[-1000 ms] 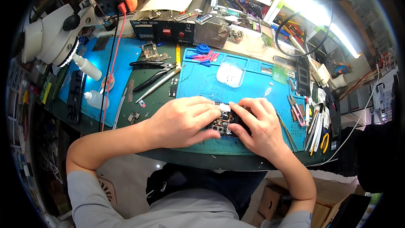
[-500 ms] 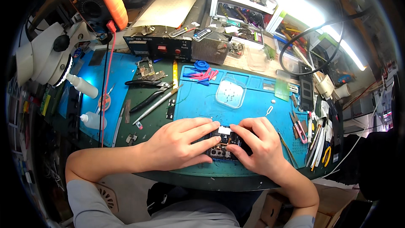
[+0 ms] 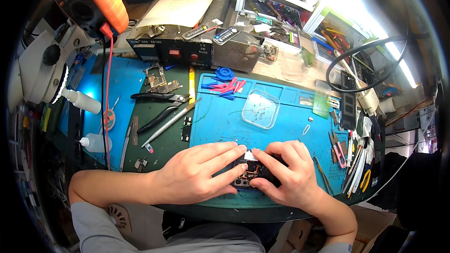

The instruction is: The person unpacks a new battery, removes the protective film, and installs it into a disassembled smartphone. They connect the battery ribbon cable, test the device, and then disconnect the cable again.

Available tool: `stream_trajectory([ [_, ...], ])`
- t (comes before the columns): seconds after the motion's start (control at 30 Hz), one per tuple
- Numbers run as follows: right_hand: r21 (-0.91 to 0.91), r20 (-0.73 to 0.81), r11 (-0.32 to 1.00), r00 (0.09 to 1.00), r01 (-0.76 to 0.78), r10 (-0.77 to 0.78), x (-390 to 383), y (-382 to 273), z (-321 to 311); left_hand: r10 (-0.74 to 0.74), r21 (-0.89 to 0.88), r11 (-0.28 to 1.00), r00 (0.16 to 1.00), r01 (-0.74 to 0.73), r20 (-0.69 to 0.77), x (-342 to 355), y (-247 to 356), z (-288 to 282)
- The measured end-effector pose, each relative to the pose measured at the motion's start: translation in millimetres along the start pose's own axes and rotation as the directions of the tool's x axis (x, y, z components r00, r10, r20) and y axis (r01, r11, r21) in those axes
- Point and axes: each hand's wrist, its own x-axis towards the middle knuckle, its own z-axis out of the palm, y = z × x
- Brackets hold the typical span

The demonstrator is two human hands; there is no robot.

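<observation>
An opened smartphone [image 3: 255, 171] lies near the front edge of the blue work mat [image 3: 220, 136], its inner parts and camera lenses exposed. My left hand [image 3: 199, 173] grips its left side, with long fingers reaching over the top and the thumb low by the lenses. From the right, my right hand [image 3: 293, 173] holds it, index fingertip at the upper edge and thumb on the lower part. Both hands cover much of the phone. Beyond them sits a clear square dish [image 3: 261, 109] with tiny dark screws.
Cutters [image 3: 161, 98] and a silver pen-like tool [image 3: 171, 124] lie left of the mat. Pink and blue plastic pieces [image 3: 227, 86] rest at its far edge. Tweezers [image 3: 323, 175] and pink-handled scissors [image 3: 338, 152] lie on the right. A black power box [image 3: 176, 52] stands behind.
The whole view has shifted slightly, so the phone and hands sit lower in it. My right index finger and thumb have moved a little on the phone; both hands still hold it.
</observation>
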Motion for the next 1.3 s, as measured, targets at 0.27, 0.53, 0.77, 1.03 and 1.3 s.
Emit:
stream_trajectory([
  [0.27,0.073,0.018,0.997,1.000,-0.025,0.024,1,3,0,-0.042,-0.052,0.998,0.999,0.043,0.023,1,0,-1],
  [0.53,0.076,0.018,0.997,1.000,-0.024,0.023,0,3,0,-0.154,-0.135,0.974,0.971,0.180,0.184,7,-2,-7],
  [0.77,0.095,-0.031,0.994,0.998,-0.045,0.049,-3,4,2,-0.148,-0.115,0.978,0.966,0.175,0.212,9,-3,-9],
  [1.03,0.079,-0.023,0.997,0.999,-0.024,0.026,-1,3,1,-0.132,-0.061,0.987,0.966,0.149,0.222,11,-4,-10],
  [1.3,0.038,-0.019,0.999,1.000,0.000,0.001,-1,4,0,-0.115,-0.010,0.993,0.969,0.120,0.219,12,-2,-10],
])
